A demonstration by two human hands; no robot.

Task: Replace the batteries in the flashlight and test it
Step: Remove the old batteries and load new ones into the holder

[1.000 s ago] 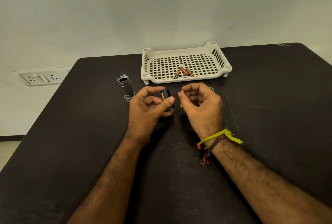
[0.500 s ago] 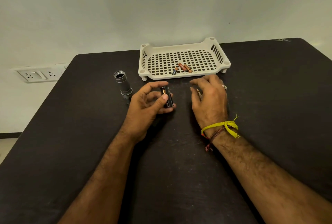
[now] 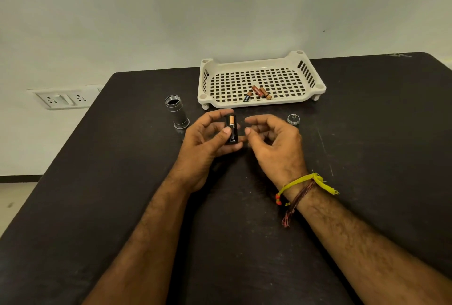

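My left hand [image 3: 205, 143] grips a black battery holder [image 3: 231, 132] upright, with a copper-topped battery showing in one of its slots. My right hand [image 3: 274, 143] hovers just right of the holder, fingers curled and apart, and nothing is visible in it. The silver flashlight body [image 3: 176, 114] stands on the table to the left with its threaded open end up. Right of my right hand lies the flashlight's round end cap [image 3: 293, 118]. Three small batteries [image 3: 258, 93] lie in the white tray [image 3: 315, 84] behind my hands.
The black table [image 3: 367, 158] ends at a left edge, beyond which a wall socket plate [image 3: 61, 99] sits low on the wall. The tray stands near the table's far edge.
My right hand went to the table on the right with a thin battery-like piece, then came back beside the holder with nothing visible in it. The left hand has turned the holder so its battery faces me.
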